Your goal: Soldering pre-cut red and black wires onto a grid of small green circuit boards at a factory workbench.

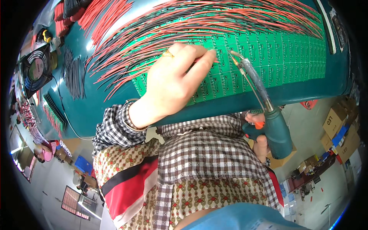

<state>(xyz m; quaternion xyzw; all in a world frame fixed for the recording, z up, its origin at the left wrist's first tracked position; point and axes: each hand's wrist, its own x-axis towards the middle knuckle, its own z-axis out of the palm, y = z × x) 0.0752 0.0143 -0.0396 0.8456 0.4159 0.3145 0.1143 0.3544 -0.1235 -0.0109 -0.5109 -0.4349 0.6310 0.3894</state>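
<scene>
Teal table (82, 111), cartons (332, 122) beyond — left grip (174, 78) pinches red wire (197, 59), right grip (262, 146) clasps soldering gun (279, 134).

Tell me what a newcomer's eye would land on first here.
The thick fan of red and black wires sweeping across the green circuit-board panel at the top. Then the green soldering gun at right, gripped by the right hand. At centre, the left hand pinches a red wire.
</scene>
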